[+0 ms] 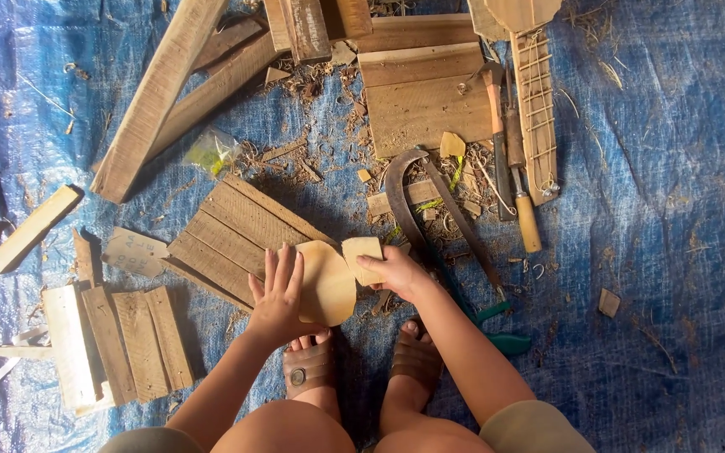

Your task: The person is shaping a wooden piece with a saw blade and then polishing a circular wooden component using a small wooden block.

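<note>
**Both hands on a curved wood cutout, sanding block against its edge**

My left hand (pixel 279 294) lies flat with fingers spread on the pale, hourglass-shaped wood piece (pixel 327 283), pressing it down; not a closed grip, just palm and fingers on top. My right hand (pixel 396 273) is closed around a small pale block (pixel 362 250), thumb and fingers pinching it, block touching the upper right edge of the wood piece. The piece sits over the lower corner of a slatted board panel (pixel 232 235), just above my sandalled feet (pixel 362 365).

Around it: blue tarp (pixel 673 252) under everything. Curved sickle blade (pixel 400 197) just beyond my right hand, with a green-handled saw (pixel 472 277) running down to the right of my forearm. Wooden-handled tools (pixel 513 168) lie farther up, beside a narrow strip with cross lines (pixel 537 109). Flat boards (pixel 421 84) at top centre, long planks (pixel 161 92) upper left, a second slat stack (pixel 119 344) lower left. Shavings (pixel 312 84) scattered near the boards.
</note>
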